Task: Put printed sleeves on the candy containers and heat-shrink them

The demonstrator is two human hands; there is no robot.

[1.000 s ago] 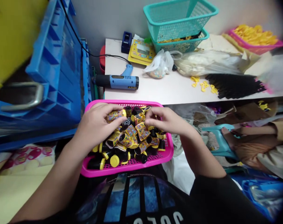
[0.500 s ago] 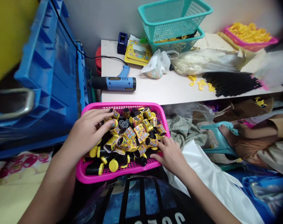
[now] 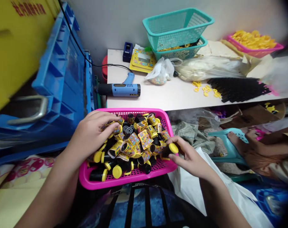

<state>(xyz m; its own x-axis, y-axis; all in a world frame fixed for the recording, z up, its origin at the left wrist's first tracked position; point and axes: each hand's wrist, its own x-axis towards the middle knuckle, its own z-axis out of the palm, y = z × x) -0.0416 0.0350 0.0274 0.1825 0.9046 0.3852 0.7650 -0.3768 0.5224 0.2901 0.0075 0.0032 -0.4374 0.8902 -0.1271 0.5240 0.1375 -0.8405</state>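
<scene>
On my lap sits a pink basket [image 3: 128,182] full of small black canisters with yellow caps, many with colourful printed labels. My left hand [image 3: 92,129] lies over its left side, with thumb and fingers curled about a small labelled canister [image 3: 118,128] that they partly hide. At the basket's right rim, my right hand [image 3: 185,156] pinches a plain black canister [image 3: 165,151] by its yellow-capped end between thumb and fingers, tilted. A square printed packet [image 3: 145,139] and a dark ringed piece [image 3: 128,129] lie on the pile.
A blue heat gun [image 3: 126,90] lies on the white table [image 3: 158,98]. Behind it are stacked teal baskets [image 3: 178,31], a knotted plastic bag [image 3: 161,72] and black sticks [image 3: 239,88]. Blue crates [image 3: 63,72] stand left. At right, a person's feet [image 3: 239,142] rest by a teal stool [image 3: 223,144].
My right hand has lifted a black, yellow-capped canister from the pile and moved right to the basket's rim. My left hand stays over the left side. The view has shifted slightly.
</scene>
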